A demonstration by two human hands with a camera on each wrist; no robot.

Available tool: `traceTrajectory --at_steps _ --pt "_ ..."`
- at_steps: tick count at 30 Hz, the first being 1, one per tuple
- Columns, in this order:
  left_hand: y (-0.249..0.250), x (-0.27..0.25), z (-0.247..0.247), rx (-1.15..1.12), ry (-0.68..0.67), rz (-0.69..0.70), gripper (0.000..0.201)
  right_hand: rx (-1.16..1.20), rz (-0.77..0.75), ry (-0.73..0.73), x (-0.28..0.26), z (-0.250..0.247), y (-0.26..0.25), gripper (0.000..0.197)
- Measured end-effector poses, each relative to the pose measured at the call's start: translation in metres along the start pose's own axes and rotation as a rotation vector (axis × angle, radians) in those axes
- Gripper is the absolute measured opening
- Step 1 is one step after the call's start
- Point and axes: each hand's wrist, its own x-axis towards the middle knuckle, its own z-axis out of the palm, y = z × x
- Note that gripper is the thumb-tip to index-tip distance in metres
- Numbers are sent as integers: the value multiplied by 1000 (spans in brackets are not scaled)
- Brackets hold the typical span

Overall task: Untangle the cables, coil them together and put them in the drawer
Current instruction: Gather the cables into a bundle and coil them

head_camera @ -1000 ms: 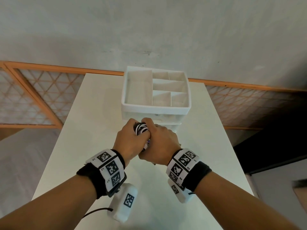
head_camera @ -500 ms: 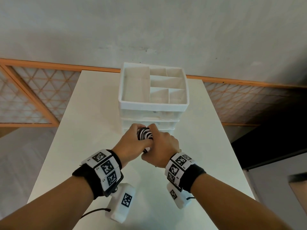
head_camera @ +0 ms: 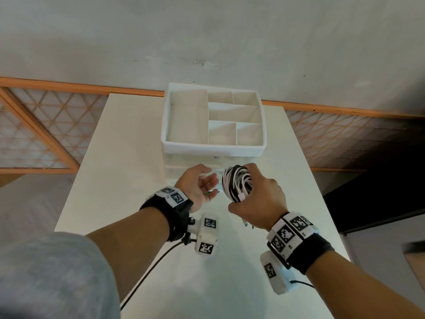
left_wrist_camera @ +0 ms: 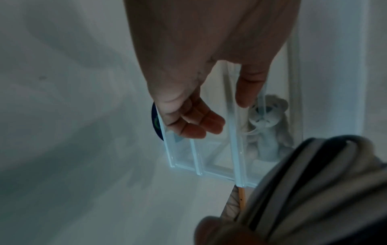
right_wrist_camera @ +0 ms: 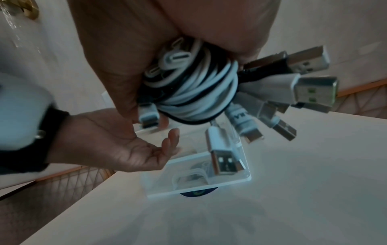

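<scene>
My right hand (head_camera: 241, 187) grips a coil of black and white cables (head_camera: 234, 178), held just in front of the white drawer organizer (head_camera: 211, 149). In the right wrist view the coil (right_wrist_camera: 194, 96) sits in the fist, with several USB plugs (right_wrist_camera: 312, 89) sticking out. My left hand (head_camera: 207, 178) is palm up with loosely bent fingers, holding nothing, at the organizer's clear lower drawers (head_camera: 190, 171). In the left wrist view its fingers (left_wrist_camera: 194, 126) lie against the clear drawer front (left_wrist_camera: 209, 157). The coil (left_wrist_camera: 314, 182) fills that view's lower right corner.
The organizer stands at the far middle of a white table (head_camera: 115, 180), and its top tray has several empty compartments. A small white bear toy (left_wrist_camera: 268, 119) shows through a clear drawer. Wood lattice panels (head_camera: 34, 134) line the wall behind.
Both hands held the coil together before. Now my left hand has let go and moved left to the drawer front, while my right hand keeps the coil alone.
</scene>
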Motion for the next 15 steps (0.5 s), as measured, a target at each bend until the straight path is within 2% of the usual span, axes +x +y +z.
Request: traceTrajectory --at_steps 4,8,10,12,14,15 --pt "-15 -3 -4 -42 -59 -11 11 31 -16 0 -4 -3 3 71" --pt "-47 -27 -27 154 -107 -103 8 73 -30 5 -4 -11 5 72" --pt "-51 -47 -32 334 -156 -152 9 76 -52 9 -2 -16 2 73" --pt "-41 -64 -30 609 -181 -41 8 72 -79 7 1 -20 -4 74" --pt "-23 -74 -27 828 -149 242 8 69 -115 10 6 -20 -11 73" --pt "-14 -75 -28 965 -107 384 14 65 -132 9 8 -20 -16 73"
